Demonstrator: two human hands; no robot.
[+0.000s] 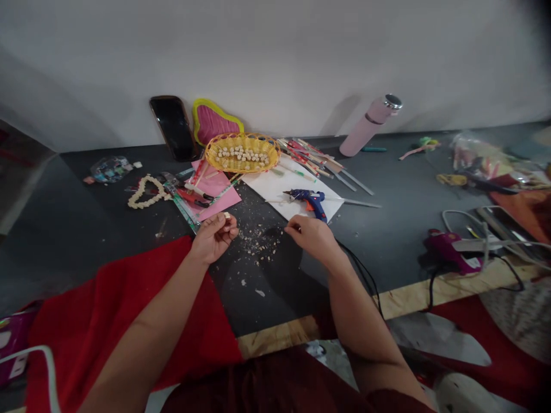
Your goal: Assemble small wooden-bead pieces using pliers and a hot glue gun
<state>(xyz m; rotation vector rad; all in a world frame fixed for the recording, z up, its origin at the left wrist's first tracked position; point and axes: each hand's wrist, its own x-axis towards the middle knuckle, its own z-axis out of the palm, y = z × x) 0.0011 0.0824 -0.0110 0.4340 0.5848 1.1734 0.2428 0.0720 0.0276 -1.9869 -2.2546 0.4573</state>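
My left hand (pixel 214 238) pinches a small cream-coloured piece (pixel 227 215) between thumb and fingertips, above the dark table. My right hand (pixel 314 235) is closed in a pinch just in front of the blue glue gun (pixel 316 201); whatever its fingertips hold, if anything, is too small to name. Between the hands, crumbs and small chips (pixel 260 244) are scattered on the tabletop. Beyond them, a yellow woven basket (pixel 210 158) contains several small pale pieces (pixel 243 154). Left of my left hand lies a triangular frame (pixel 144 201) of similar pale pieces.
Red-handled pliers (pixel 193 198) rest by pink paper (pixel 228 198). White paper (pixel 267 186) lies under the glue gun. A phone (pixel 172 126) and a pink bottle (pixel 364 129) stand by the wall. Red cloth (pixel 142 287) covers the front left; a magenta glue gun (pixel 456 252) lies right.
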